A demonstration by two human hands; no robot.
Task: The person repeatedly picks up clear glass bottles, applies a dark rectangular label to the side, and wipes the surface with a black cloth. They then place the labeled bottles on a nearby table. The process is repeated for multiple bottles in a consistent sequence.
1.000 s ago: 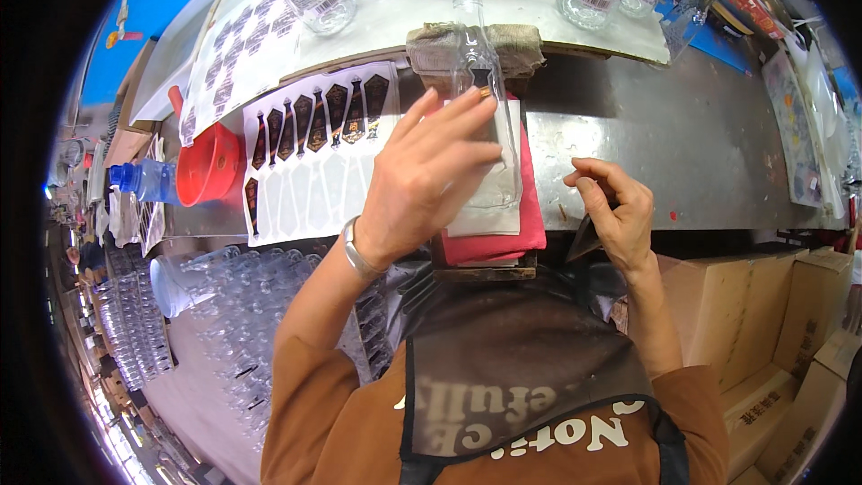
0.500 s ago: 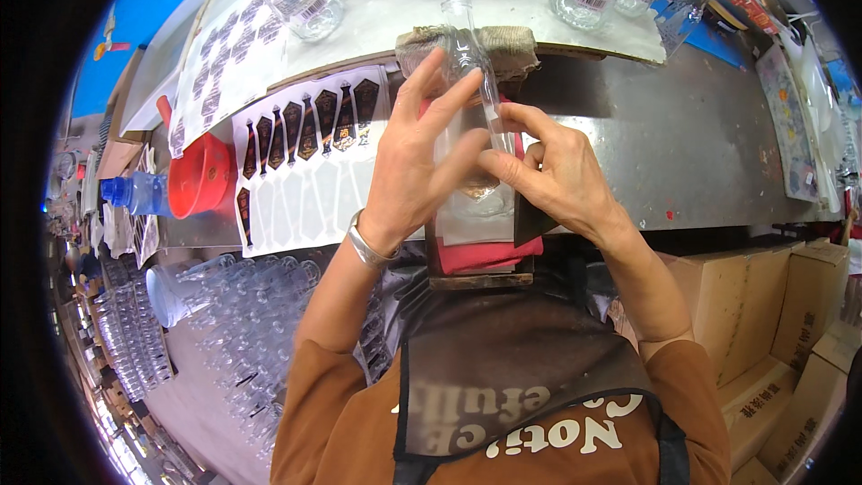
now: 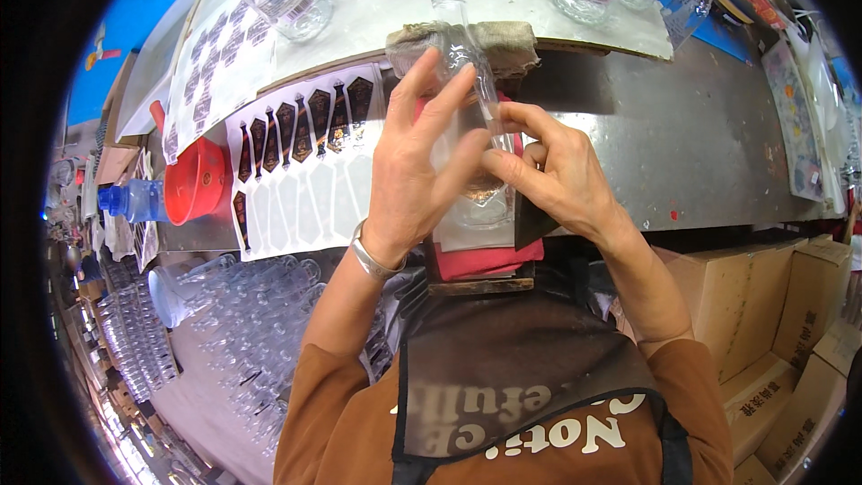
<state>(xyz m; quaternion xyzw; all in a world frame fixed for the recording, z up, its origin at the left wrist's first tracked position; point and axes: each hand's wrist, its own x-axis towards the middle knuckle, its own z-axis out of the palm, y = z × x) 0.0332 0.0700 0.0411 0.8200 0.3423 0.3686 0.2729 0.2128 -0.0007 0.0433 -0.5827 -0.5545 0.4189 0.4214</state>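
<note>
A clear glass bottle point(image 3: 476, 108) with a dark label lies in the head view on a folded pink cloth point(image 3: 489, 260), its neck over a rolled beige cloth point(image 3: 507, 43) at the far side. The left hand point(image 3: 409, 162) spreads open fingers over it. The right hand point(image 3: 561, 171) curls at its right side; I cannot tell whether it grips the dark flat piece point(image 3: 535, 228) beneath. Left lies a white sheet of black tie-shaped labels point(image 3: 305, 207).

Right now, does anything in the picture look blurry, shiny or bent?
In the head view: left grip smeared at the thumb; bright glints on the clear glass bottle; soft sheen on the metal tabletop; edge of the white board bowed; corners black.
</note>
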